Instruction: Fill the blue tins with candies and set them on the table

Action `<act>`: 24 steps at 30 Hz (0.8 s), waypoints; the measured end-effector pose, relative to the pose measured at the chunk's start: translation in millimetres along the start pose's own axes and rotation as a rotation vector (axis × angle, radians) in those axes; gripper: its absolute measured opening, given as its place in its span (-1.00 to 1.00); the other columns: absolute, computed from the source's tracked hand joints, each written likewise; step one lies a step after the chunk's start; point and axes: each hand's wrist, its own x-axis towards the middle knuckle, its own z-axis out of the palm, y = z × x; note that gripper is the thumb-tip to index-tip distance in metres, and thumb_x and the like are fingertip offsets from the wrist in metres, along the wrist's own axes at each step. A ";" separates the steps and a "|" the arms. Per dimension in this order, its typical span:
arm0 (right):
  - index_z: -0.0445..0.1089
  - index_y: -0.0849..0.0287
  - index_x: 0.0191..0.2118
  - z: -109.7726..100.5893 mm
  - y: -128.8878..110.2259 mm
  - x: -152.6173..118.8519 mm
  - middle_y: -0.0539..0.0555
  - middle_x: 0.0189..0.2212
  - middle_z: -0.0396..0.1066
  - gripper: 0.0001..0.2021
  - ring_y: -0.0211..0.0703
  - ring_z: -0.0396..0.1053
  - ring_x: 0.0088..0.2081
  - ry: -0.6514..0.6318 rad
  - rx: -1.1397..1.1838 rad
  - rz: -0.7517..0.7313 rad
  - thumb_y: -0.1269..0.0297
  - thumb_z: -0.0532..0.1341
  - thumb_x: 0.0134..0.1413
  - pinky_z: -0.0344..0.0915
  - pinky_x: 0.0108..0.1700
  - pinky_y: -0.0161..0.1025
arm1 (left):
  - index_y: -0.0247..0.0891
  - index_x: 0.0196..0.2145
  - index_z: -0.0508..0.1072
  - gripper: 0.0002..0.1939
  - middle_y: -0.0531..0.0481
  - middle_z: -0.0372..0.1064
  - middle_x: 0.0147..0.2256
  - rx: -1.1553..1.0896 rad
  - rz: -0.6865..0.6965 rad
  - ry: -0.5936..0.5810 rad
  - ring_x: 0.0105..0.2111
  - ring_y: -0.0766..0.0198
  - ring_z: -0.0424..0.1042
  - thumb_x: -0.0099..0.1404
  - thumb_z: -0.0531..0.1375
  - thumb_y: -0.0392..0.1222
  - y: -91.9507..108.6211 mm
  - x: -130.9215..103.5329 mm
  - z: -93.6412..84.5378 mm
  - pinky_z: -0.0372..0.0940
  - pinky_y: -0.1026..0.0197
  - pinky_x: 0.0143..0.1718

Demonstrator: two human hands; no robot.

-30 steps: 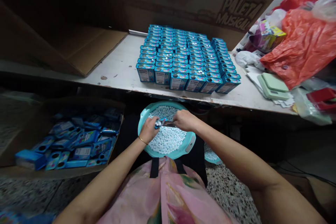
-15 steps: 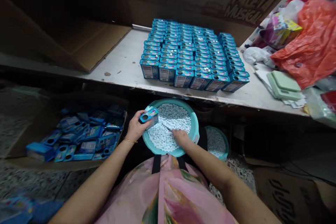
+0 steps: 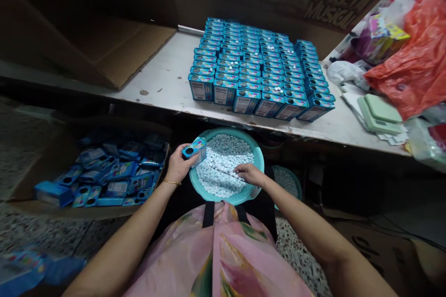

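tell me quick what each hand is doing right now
left hand: closed on a small blue box.
right hand: fingers curled, resting in the candies; grip unclear.

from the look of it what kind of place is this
Probably a small hand-packing workshop: rows of blue boxes on a worn table, a basin of white pellets, a carton of loose boxes.

1. Open air above teal basin (image 3: 258, 158); descent onto pellets (image 3: 226, 162) unobstructed except by left hand (image 3: 179, 166) gripping small blue box (image 3: 195, 151) over left rim, and right hand (image 3: 248, 174) resting in pellets.
2. Forward reach capped by table edge (image 3: 313, 137) overhanging basin's far rim.
3. Tabletop centre blocked by packed blue boxes (image 3: 258, 72); bare strip left (image 3: 163, 81).
4. Right end cluttered: red bag (image 3: 414, 65), green pads (image 3: 378, 113).
5. Left floor carton (image 3: 104, 174) open on top.
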 end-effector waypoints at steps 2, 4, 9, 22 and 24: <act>0.41 0.24 -0.23 -16.0 -10.1 -9.6 -0.07 -0.56 0.28 -0.77 -0.35 0.17 -0.54 0.004 0.049 -0.013 0.40 0.11 -0.06 0.13 -0.43 -0.39 | -0.28 -0.15 0.36 -0.54 -0.02 0.41 -0.32 0.043 0.043 -0.019 -0.34 0.24 0.39 -0.01 0.24 -0.03 3.5 -1.2 3.7 0.30 0.20 -0.26; 0.41 0.25 -0.21 -31.3 -24.7 -17.9 -0.06 -0.58 0.28 -0.75 -0.35 0.16 -0.55 0.012 0.074 -0.040 0.35 0.11 -0.05 0.13 -0.44 -0.38 | -0.27 -0.14 0.36 -0.55 -0.01 0.42 -0.31 0.087 0.082 -0.062 -0.34 0.24 0.40 0.00 0.23 -0.07 8.4 -4.2 10.0 0.29 0.21 -0.27; 0.47 0.19 -0.22 -55.7 -72.7 -25.6 0.01 -0.51 0.41 -0.74 -0.28 0.29 -0.44 0.026 -0.192 -0.110 0.28 0.10 0.00 0.12 -0.38 -0.37 | -0.18 -0.05 0.32 -0.55 -0.02 0.40 -0.14 0.180 0.199 -0.186 -0.16 0.19 0.39 0.04 0.17 -0.24 16.5 -12.9 26.9 0.27 0.19 -0.13; 0.49 0.20 -0.30 -64.3 -141.7 -27.5 0.21 -0.33 0.47 -0.70 -0.07 0.37 -0.27 0.024 -0.758 -0.029 0.22 0.03 0.03 0.15 -0.31 -0.28 | -0.20 -0.06 0.31 -0.55 -0.05 0.37 -0.10 0.214 0.266 -0.233 -0.09 0.17 0.35 0.03 0.14 -0.31 10.6 -14.2 38.9 0.24 0.16 -0.06; 0.48 0.13 -0.29 -72.7 -126.5 -34.6 0.16 -0.33 0.46 -0.73 -0.07 0.37 -0.25 0.045 -0.734 -0.041 0.29 0.03 0.03 0.15 -0.30 -0.28 | -0.20 -0.08 0.33 -0.58 -0.02 0.40 -0.16 0.182 0.204 -0.220 -0.18 0.20 0.39 0.05 0.15 -0.26 12.3 -13.5 35.4 0.28 0.20 -0.13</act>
